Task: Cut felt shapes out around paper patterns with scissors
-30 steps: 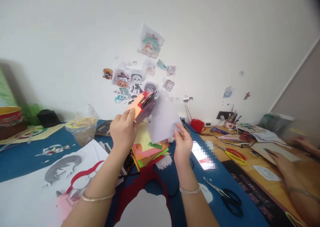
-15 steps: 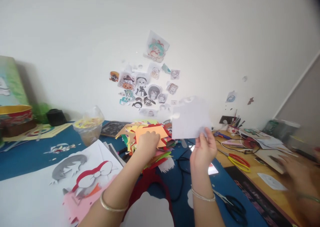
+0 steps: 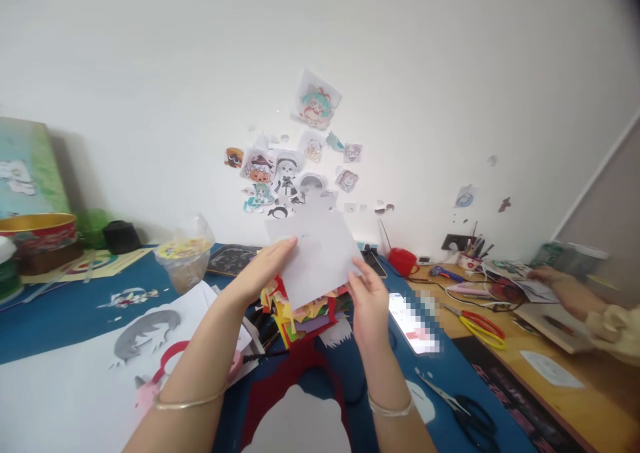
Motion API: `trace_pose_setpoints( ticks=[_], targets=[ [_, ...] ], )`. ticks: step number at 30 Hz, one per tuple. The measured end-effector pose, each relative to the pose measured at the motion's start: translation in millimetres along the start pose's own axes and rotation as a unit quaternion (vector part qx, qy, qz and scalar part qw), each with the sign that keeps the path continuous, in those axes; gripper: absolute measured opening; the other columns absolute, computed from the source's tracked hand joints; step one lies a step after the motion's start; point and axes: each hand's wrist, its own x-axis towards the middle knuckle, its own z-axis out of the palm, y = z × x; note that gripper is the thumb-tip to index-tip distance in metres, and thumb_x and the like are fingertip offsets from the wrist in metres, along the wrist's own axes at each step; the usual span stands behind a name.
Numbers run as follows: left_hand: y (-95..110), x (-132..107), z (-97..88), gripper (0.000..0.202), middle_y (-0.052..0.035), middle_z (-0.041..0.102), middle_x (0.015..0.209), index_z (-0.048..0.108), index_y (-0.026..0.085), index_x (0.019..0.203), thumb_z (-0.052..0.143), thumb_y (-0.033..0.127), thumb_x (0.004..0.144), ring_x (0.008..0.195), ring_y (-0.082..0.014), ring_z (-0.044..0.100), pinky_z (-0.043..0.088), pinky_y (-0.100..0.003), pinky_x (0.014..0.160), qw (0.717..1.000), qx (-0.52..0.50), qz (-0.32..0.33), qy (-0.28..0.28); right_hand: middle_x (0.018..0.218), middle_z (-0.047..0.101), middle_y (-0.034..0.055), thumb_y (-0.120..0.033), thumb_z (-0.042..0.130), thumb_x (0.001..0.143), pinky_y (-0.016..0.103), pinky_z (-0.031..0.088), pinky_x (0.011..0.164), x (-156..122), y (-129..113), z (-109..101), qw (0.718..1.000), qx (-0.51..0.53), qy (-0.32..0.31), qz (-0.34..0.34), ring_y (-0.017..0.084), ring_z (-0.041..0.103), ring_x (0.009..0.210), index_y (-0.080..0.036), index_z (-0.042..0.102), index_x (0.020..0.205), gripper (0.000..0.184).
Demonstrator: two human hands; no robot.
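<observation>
A blank white sheet of paper (image 3: 320, 260) is held up in front of me, slightly tilted. My left hand (image 3: 267, 266) grips its left edge, and my right hand (image 3: 369, 300) pinches its lower right edge. Behind and below the sheet lies a pile of coloured paper scraps (image 3: 310, 320), partly hidden by it. Nearer to me are a dark red paper piece (image 3: 265, 386) and a white cut-out with a scalloped edge (image 3: 300, 420). On the left, beside my forearm, rests a large white sheet (image 3: 55, 400) with a grey hair-shaped cut-out (image 3: 145, 336) on it.
Black-handled scissors (image 3: 465, 406) and a lit phone (image 3: 415, 323) lie to the right; red-and-yellow scissors (image 3: 483, 326) lie beyond. A sealed plastic cup (image 3: 184, 260) stands at the left back. At far right another person's hand (image 3: 553, 276) touches papers. Small drawings (image 3: 315, 100) hang on the wall.
My left hand has left the orange paper on the scrap pile and now holds the white sheet. The sheet has moved left, over the pile. The other person's hand has moved farther back.
</observation>
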Motion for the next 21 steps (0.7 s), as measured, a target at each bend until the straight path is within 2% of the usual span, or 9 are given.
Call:
trace_pose_setpoints(
  ticks=[3,8,13,16,18,19,20,21],
  targets=[
    [-3.9,3.4,-3.5,0.037,-0.0015,0.062,0.065,0.061,0.019,0.072,0.051,0.054,0.073,0.061,-0.0184,0.056,0.043,-0.028,0.055,0.999,-0.03,-0.031,-0.02,0.075,0.063,0.0013,-0.026,0.065,0.071,0.026,0.05,0.065,-5.1,4.9,5.1,0.997,-0.061,-0.04,-0.003,0.013,0.059,0.065,-0.016,0.064,0.106,0.037],
    [-4.1,3.3,-10.5,0.035,0.0048,0.044,0.051,0.049,0.02,0.057,0.055,0.051,0.071,0.049,-0.0122,0.044,0.033,-0.022,0.045,0.999,-0.03,-0.024,-0.013,0.061,0.054,-0.0026,-0.027,0.063,0.071,0.025,0.047,0.057,-5.9,8.1,4.4,0.986,-0.153,-0.062,-0.017,0.013,0.054,0.059,-0.015,0.065,0.106,0.036],
    [-15.8,2.3,3.8,0.039,0.0012,0.051,0.058,0.053,0.019,0.068,0.042,0.056,0.078,0.059,-0.0152,0.05,0.038,-0.023,0.05,0.999,-0.051,-0.018,-0.005,0.061,0.055,-0.0018,-0.027,0.063,0.071,0.026,0.048,0.056,-0.1,12.6,-0.8,0.983,-0.172,-0.056,-0.023,0.014,0.055,0.057,-0.014,0.066,0.103,0.035],
    [-25.2,4.2,13.7,0.036,0.0032,0.046,0.055,0.048,0.02,0.063,0.046,0.053,0.075,0.054,-0.0134,0.045,0.035,-0.023,0.047,0.999,-0.049,-0.019,0.01,0.062,0.058,-0.0006,-0.027,0.061,0.073,0.028,0.05,0.059,1.4,8.0,-2.7,0.981,-0.174,-0.077,-0.033,0.015,0.059,0.059,-0.013,0.064,0.104,0.034],
    [-27.0,6.2,11.1,0.034,0.0059,0.038,0.052,0.04,0.021,0.058,0.049,0.05,0.074,0.049,-0.0107,0.039,0.03,-0.021,0.045,0.999,-0.043,-0.017,0.027,0.064,0.062,0.0008,-0.028,0.061,0.074,0.028,0.051,0.062,-1.3,-1.2,-3.6,0.973,-0.182,-0.141,-0.029,0.016,0.061,0.062,-0.014,0.066,0.098,0.028],
    [-26.3,7.3,6.2,0.034,0.0069,0.034,0.052,0.036,0.021,0.057,0.05,0.048,0.074,0.047,-0.0096,0.035,0.028,-0.021,0.044,0.998,-0.039,-0.016,0.041,0.065,0.064,0.0015,-0.029,0.061,0.075,0.028,0.051,0.062,-3.9,-6.9,-3.9,0.96,-0.196,-0.201,-0.018,0.016,0.062,0.063,-0.015,0.067,0.092,0.023],
    [-24.9,8.2,-0.7,0.035,0.0075,0.03,0.051,0.033,0.022,0.056,0.05,0.046,0.074,0.047,-0.0089,0.032,0.025,-0.021,0.044,0.998,-0.033,-0.013,0.061,0.068,0.066,0.0023,-0.028,0.063,0.073,0.027,0.051,0.062,-7.3,-12.3,-4.0,0.94,-0.208,-0.269,-0.003,0.017,0.063,0.064,-0.016,0.068,0.082,0.016],
    [-23.1,8.9,-9.0,0.036,0.0078,0.026,0.052,0.029,0.022,0.056,0.051,0.044,0.074,0.046,-0.0086,0.029,0.023,-0.021,0.044,0.996,-0.027,-0.011,0.086,0.071,0.066,0.002,-0.029,0.062,0.074,0.025,0.05,0.062,-11.4,-16.8,-3.7,0.89,-0.245,-0.383,0.019,0.016,0.063,0.066,-0.017,0.069,0.078,0.014]
  ],
)
